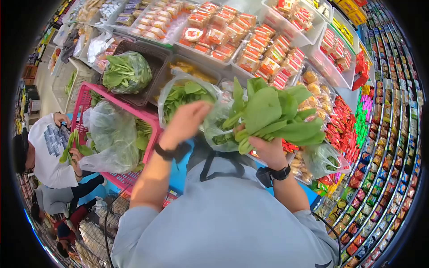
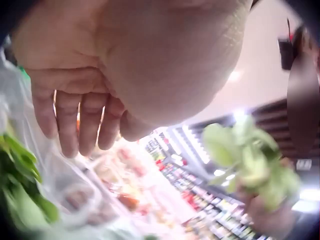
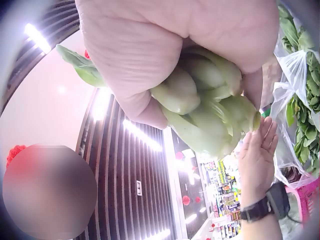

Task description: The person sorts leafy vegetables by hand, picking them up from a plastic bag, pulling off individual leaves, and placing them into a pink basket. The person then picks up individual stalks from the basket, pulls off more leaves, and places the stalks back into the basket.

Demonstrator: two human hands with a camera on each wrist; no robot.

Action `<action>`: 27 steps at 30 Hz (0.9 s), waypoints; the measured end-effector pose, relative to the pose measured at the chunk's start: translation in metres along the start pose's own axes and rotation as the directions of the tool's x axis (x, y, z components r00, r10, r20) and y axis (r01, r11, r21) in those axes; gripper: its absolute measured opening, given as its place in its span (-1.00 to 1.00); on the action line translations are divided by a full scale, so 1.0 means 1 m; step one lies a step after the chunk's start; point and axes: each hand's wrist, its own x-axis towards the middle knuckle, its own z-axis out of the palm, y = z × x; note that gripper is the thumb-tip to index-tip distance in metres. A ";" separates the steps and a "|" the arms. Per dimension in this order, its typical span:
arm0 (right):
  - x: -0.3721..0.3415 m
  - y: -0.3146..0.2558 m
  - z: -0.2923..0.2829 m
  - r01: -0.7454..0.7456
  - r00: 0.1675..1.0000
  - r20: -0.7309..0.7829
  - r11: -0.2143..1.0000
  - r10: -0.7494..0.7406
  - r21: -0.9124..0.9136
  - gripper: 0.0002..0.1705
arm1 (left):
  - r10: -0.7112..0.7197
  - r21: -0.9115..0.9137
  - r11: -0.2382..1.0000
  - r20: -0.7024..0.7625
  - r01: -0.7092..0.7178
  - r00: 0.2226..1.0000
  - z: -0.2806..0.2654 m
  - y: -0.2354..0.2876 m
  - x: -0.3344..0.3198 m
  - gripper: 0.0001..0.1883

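My right hand (image 1: 270,152) grips a leafy bunch of bok choy (image 1: 279,111) by its stems, leaves spreading up and to the right. In the right wrist view, the pale stem base (image 3: 215,112) shows between thumb and fingers. My left hand (image 1: 187,123), blurred in the head view, is raised in front of a clear plastic bag (image 1: 163,100) of greens. Its fingers (image 2: 70,117) are loosely bent and hold nothing in the left wrist view. Another clear bag (image 1: 219,127) with greens in it lies between the hands, partly hidden by the bok choy leaves.
On the left, a pink basket (image 1: 154,123) carries bagged greens. Behind it, a bag of greens (image 1: 127,73) sits in a dark crate (image 1: 158,58). Bins of packaged snacks (image 1: 219,27) line the back. Another person (image 1: 51,147) at far left handles greens; a small bag (image 1: 324,158) lies right.
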 end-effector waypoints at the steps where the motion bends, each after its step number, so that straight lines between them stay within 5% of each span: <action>1: 0.006 0.006 0.002 0.009 1.000 -0.007 0.976 -0.011 -0.217 -0.35 | -0.052 -0.239 0.968 0.096 0.073 0.994 0.010 -0.009 -0.011 -0.48; 3: 0.012 0.031 0.003 0.312 0.946 0.112 0.758 -0.304 -0.572 -0.35 | -0.147 -0.762 0.603 0.186 0.237 0.971 0.035 -0.001 -0.028 -0.39; 4: 0.015 0.024 0.011 0.308 0.951 0.145 0.865 -0.272 -0.396 -0.38 | -0.080 -0.856 0.436 0.270 0.278 0.959 0.040 -0.004 -0.029 -0.33; 5: 0.018 0.017 0.018 0.274 0.955 0.177 0.940 -0.239 -0.206 -0.41 | -0.054 -0.859 0.454 0.238 0.236 0.970 0.041 -0.006 -0.030 -0.32; 6: 0.020 -0.024 0.036 -0.044 0.966 0.254 0.938 -0.048 0.343 -0.47 | -0.025 -0.859 0.473 0.210 0.197 0.977 0.040 -0.003 -0.031 -0.30; 9: 0.041 -0.022 0.052 0.157 0.929 0.326 0.984 -0.175 0.082 -0.45 | 0.087 -0.890 0.441 0.174 0.118 0.981 0.043 0.004 -0.036 -0.24; 11: 0.054 -0.016 0.059 0.235 0.908 0.353 0.972 -0.228 0.022 -0.38 | 0.191 -0.942 0.316 0.175 0.108 0.966 0.044 0.006 -0.041 -0.24; 12: 0.060 -0.001 0.060 0.237 0.908 0.350 0.971 -0.231 0.026 -0.32 | 0.170 -0.966 0.231 0.155 0.114 0.973 0.043 0.012 -0.044 -0.26; 15: 0.073 0.021 0.068 0.394 0.879 0.314 0.917 -0.358 -0.057 -0.18 | 0.142 -0.964 0.259 -0.026 -0.063 0.989 0.053 -0.007 -0.051 -0.26; 16: 0.077 0.026 0.070 0.425 0.873 0.306 0.900 -0.380 -0.093 -0.14 | 0.081 -0.989 -0.150 -0.028 -0.015 0.996 0.057 -0.004 -0.057 -0.33; 17: 0.080 0.032 0.072 0.454 0.865 0.299 0.881 -0.402 -0.130 -0.09 | 0.103 -0.960 0.243 -0.119 -0.141 0.988 0.056 -0.002 -0.058 -0.35; 18: 0.092 0.029 0.075 0.673 0.738 0.349 0.669 -0.578 -0.315 -0.10 | 0.155 -0.767 0.593 -0.190 -0.245 0.970 0.052 0.002 -0.057 -0.37; 19: 0.098 0.021 0.080 0.807 0.569 0.436 0.371 -0.697 -0.460 -0.11 | 0.180 -0.642 0.706 -0.246 -0.299 0.952 0.054 -0.008 -0.058 -0.39; 20: 0.087 0.010 0.084 0.740 0.662 0.435 0.441 -0.610 -0.508 -0.15 | 0.205 -0.497 0.800 -0.301 -0.337 0.931 0.057 -0.017 -0.058 -0.41; 23: 0.094 0.020 0.087 0.800 0.600 0.520 0.443 -0.608 -0.405 -0.18 | 0.095 -0.754 0.614 -0.224 -0.234 0.970 0.051 -0.013 -0.058 -0.38; 26: 0.087 0.011 0.087 0.774 0.633 0.557 0.448 -0.538 -0.447 -0.22 | 0.042 -0.861 0.478 -0.178 -0.176 0.983 0.045 -0.012 -0.060 -0.36; 27: 0.087 0.009 0.088 0.768 0.640 0.547 0.458 -0.539 -0.448 -0.23 | 0.076 -0.807 0.552 -0.201 -0.209 0.977 0.044 -0.014 -0.060 -0.34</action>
